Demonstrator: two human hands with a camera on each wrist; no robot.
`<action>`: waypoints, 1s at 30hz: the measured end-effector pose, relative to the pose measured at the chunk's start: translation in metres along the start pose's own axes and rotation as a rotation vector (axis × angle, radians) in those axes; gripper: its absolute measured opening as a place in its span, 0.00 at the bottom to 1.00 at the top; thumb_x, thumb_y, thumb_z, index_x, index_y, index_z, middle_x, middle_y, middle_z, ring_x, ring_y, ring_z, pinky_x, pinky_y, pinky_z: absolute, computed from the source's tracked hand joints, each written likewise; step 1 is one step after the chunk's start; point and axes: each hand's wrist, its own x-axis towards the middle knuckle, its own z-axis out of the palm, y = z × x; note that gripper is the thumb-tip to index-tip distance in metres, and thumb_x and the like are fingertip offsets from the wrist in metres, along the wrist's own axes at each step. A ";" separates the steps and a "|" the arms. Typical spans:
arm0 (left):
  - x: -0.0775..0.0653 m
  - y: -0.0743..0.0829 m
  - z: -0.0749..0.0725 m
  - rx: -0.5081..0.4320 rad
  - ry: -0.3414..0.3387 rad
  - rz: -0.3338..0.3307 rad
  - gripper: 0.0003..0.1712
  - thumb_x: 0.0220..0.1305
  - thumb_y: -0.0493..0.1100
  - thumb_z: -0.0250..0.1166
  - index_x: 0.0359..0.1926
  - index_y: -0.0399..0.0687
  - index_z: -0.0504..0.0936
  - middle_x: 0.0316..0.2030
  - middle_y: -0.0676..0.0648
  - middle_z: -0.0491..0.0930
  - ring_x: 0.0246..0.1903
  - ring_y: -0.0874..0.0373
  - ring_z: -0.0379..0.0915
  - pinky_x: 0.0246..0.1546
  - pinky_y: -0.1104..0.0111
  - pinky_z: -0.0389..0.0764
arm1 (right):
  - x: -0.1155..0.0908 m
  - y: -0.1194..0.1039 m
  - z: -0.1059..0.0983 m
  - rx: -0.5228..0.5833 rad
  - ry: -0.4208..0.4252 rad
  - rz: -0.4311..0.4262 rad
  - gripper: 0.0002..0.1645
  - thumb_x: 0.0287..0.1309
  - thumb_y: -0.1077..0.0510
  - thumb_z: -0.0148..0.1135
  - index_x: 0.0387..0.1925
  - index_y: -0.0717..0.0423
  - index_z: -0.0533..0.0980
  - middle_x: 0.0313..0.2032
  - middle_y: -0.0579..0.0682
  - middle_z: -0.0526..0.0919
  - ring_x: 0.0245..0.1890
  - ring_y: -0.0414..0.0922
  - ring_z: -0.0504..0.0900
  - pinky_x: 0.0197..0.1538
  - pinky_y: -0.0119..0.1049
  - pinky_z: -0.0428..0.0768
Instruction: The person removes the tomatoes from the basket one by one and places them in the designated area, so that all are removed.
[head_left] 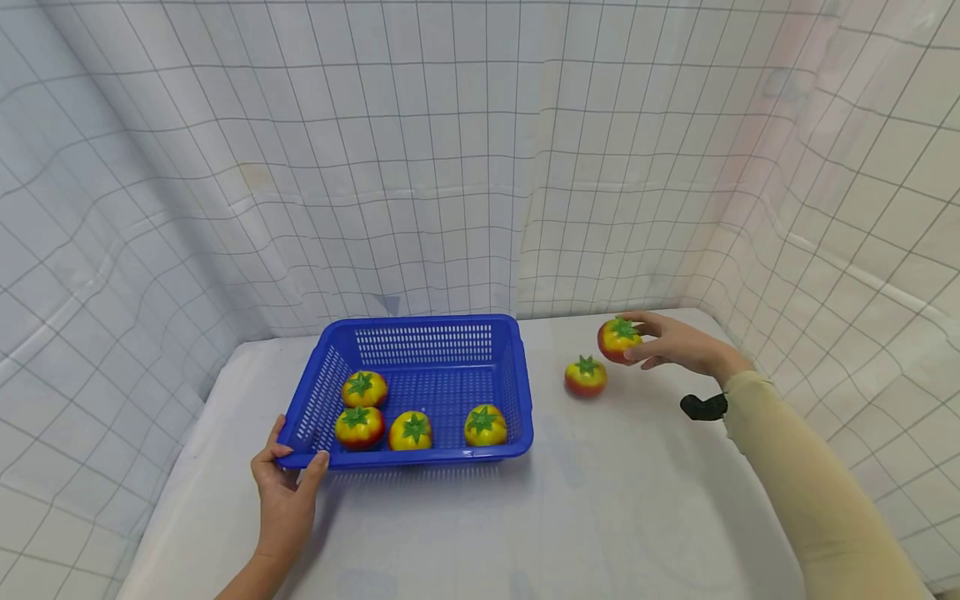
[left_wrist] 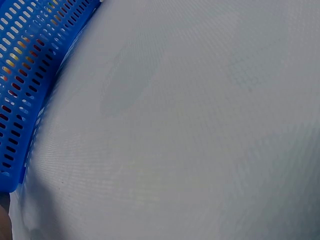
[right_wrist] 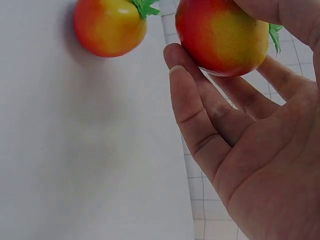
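In my right hand (head_left: 678,343) I hold a red-and-yellow toy tomato (head_left: 619,340) with a green leafy top, between thumb and fingers. The right wrist view shows the same held tomato (right_wrist: 222,37) above the fingertips. A second tomato (head_left: 586,377) sits on the table just left of it. My left hand (head_left: 285,500) grips the near left corner of a blue plastic basket (head_left: 420,457), thumb over the rim. Inside the basket lie several similar tomatoes, among them one at the right (head_left: 485,426) and one at the far left (head_left: 364,389).
A white cloth covers the table (head_left: 600,517). White curtains with a dark grid (head_left: 420,167) hang behind and on both sides. A small black object (head_left: 703,407) shows by the right sleeve cuff (head_left: 750,408).
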 end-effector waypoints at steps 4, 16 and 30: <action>0.000 0.001 0.000 0.005 -0.004 -0.001 0.26 0.75 0.39 0.61 0.53 0.59 0.50 0.80 0.61 0.41 0.76 0.43 0.45 0.53 0.86 0.69 | -0.002 0.006 -0.002 0.028 0.005 0.010 0.48 0.64 0.52 0.69 0.77 0.51 0.54 0.72 0.64 0.60 0.59 0.57 0.76 0.57 0.46 0.82; 0.000 0.001 0.000 0.033 0.002 -0.010 0.27 0.75 0.40 0.61 0.54 0.58 0.49 0.80 0.62 0.41 0.77 0.44 0.45 0.54 0.86 0.68 | -0.008 0.027 -0.006 0.046 0.011 0.052 0.47 0.64 0.51 0.69 0.77 0.53 0.55 0.74 0.65 0.57 0.64 0.59 0.72 0.58 0.49 0.80; -0.001 0.002 0.000 0.020 0.005 -0.019 0.26 0.75 0.41 0.62 0.52 0.59 0.49 0.79 0.63 0.42 0.76 0.43 0.44 0.52 0.87 0.69 | -0.010 0.047 -0.003 0.069 0.007 0.092 0.48 0.65 0.52 0.69 0.77 0.55 0.54 0.74 0.67 0.56 0.65 0.59 0.69 0.60 0.49 0.79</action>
